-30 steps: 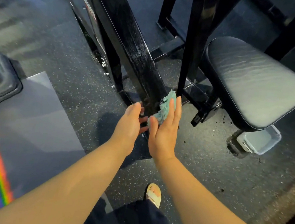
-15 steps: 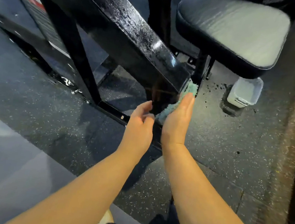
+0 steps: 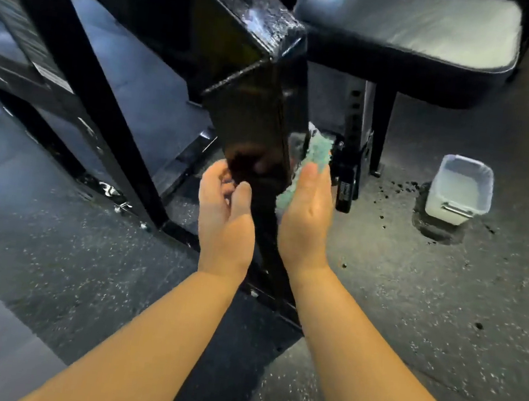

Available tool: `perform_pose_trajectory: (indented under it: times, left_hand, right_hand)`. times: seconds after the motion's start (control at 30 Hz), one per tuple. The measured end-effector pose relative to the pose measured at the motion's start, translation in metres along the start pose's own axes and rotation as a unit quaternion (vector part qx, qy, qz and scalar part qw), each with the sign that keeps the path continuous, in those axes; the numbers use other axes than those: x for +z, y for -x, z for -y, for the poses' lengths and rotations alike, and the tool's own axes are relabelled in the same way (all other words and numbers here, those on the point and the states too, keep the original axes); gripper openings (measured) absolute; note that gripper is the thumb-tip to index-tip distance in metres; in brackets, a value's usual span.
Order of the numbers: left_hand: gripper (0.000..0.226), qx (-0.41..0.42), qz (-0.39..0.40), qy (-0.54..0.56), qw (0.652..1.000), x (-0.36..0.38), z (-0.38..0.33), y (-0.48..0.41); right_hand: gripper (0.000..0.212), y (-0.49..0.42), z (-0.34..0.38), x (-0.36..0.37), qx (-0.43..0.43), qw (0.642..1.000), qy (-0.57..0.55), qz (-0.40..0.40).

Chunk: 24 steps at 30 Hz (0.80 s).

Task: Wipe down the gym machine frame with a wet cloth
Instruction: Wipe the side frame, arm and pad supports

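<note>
The right hand [image 3: 307, 218], fingers straight, presses the teal cloth [image 3: 317, 148] flat against the right side of the black frame [image 3: 252, 120]. The left hand [image 3: 225, 215] is at the frame's left side, fingers loosely curled and holding nothing. A white tub [image 3: 460, 189] stands on the floor [image 3: 442, 303] to the right, below the seat [image 3: 408, 28].

Cloth [image 3: 316, 150] between right hand [image 3: 307, 218] and frame post [image 3: 258, 127]; tub [image 3: 449, 211] farther right.

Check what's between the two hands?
The black frame post, with the green cloth pressed to it by the right hand; left hand opposite. Head view.
</note>
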State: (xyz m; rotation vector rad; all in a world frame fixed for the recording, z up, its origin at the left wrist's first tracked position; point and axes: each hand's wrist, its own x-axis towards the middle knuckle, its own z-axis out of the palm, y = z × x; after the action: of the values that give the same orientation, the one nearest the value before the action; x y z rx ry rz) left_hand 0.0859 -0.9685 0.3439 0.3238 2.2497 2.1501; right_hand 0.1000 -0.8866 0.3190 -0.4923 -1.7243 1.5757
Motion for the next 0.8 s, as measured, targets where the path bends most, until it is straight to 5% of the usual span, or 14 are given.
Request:
perform_pose_trajectory:
  times: [0.1, 0.2, 0.33, 0.47, 0.57, 0.7, 0.8]
  left_hand:
    - [0.038, 0.052, -0.009, 0.014, 0.999, 0.006, 0.019, -0.005]
    - [0.031, 0.052, -0.014, 0.039, 0.998, 0.000, 0.035, -0.011]
    - [0.019, 0.055, -0.016, 0.044, 0.997, -0.003, 0.042, -0.014]
    - [0.018, 0.059, -0.018, 0.049, 0.997, -0.003, 0.037, -0.014]
    - [0.021, 0.049, 0.002, 0.047, 0.998, -0.007, 0.039, -0.013]
    - [0.021, 0.040, 0.017, 0.048, 0.998, -0.012, 0.039, -0.015]
    - [0.026, 0.030, 0.013, 0.052, 0.998, -0.011, 0.030, -0.019]
  right_hand:
    - [0.029, 0.029, -0.070, -0.016, 0.046, 0.999, -0.011, 0.004]
    - [0.042, 0.036, -0.102, -0.028, 0.132, 0.991, -0.002, 0.010]
    - [0.027, -0.016, -0.013, -0.011, -0.012, 0.998, 0.029, 0.048]
    - [0.039, -0.052, 0.050, 0.007, -0.135, 0.990, 0.021, 0.045]
    - [0.037, -0.027, -0.012, -0.004, -0.039, 0.995, -0.086, 0.033]
    - [0.048, 0.018, -0.084, -0.029, 0.165, 0.986, -0.030, 0.008]
    - [0.037, -0.001, -0.032, -0.018, 0.034, 0.999, 0.029, 0.025]
